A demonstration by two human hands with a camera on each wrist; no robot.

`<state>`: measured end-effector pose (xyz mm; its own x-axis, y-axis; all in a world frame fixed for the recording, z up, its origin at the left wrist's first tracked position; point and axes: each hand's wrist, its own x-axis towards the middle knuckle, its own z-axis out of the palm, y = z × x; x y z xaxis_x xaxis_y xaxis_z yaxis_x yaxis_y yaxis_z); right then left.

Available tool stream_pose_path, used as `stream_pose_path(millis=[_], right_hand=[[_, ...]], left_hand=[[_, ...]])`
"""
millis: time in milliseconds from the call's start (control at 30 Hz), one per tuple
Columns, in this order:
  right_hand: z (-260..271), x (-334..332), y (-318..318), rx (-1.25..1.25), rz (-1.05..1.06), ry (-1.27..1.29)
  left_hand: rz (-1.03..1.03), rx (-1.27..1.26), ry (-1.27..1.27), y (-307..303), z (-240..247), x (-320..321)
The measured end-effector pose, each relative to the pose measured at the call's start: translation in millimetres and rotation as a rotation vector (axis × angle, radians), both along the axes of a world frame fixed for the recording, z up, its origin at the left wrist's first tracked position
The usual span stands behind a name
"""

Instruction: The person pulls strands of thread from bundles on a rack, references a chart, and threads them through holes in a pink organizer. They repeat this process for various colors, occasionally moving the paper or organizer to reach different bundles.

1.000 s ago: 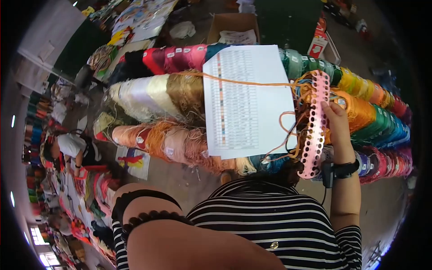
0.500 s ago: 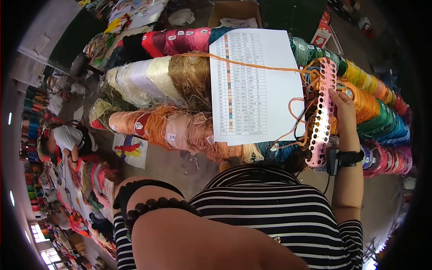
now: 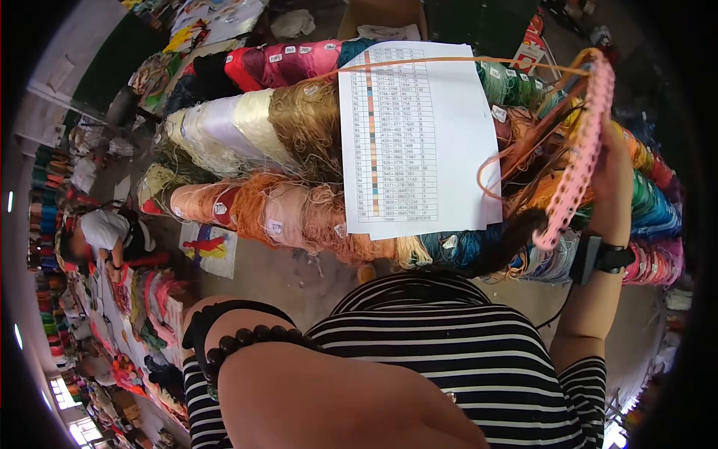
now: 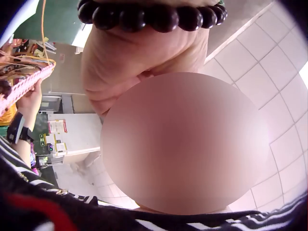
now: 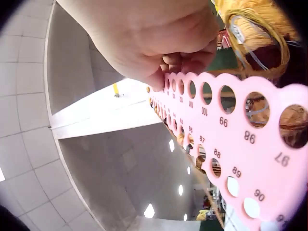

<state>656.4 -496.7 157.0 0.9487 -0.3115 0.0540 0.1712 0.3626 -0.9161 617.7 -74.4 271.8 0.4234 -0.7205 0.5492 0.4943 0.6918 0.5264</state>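
My right hand point(image 3: 609, 161) pinches the edge of a long pink thread card point(image 3: 580, 153), held up and tilted. In the right wrist view the card point(image 5: 207, 110) shows scalloped edges, printed numbers and rows of round holes, some with threads looped through. Brown and orange threads point(image 3: 535, 146) hang from it, and one orange strand point(image 3: 449, 60) stretches left across a printed sheet point(image 3: 456, 150). My left arm bends up toward the head, wearing a dark bead bracelet point(image 3: 262, 338). In the left wrist view the left hand point(image 4: 144, 53) is up at the blurred face; its fingers are hidden.
Rows of colourful thread hanks point(image 3: 258, 213) with small labels span the space ahead, under the sheet. A cardboard box point(image 3: 381, 19) stands behind them. At the left, another person point(image 3: 105, 232) bends over a table covered with coloured threads point(image 3: 157, 303).
My right hand has lifted the pink card up and to the right and turned it nearly edge-on. Its threads now stretch out from it. The left arm has barely moved.
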Motion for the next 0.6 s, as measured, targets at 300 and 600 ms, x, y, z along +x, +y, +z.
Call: stream_pose_path(millis=[300,600], right_hand=[[-34,-17,-4,-0.125,-0.214,0.262],[-66,-24,40,-0.440,-0.318,0.478]], left_hand=[[-0.121,0.003,-0.197,9,-4,13],[0.298,0.397,-0.125,70,-27,75]])
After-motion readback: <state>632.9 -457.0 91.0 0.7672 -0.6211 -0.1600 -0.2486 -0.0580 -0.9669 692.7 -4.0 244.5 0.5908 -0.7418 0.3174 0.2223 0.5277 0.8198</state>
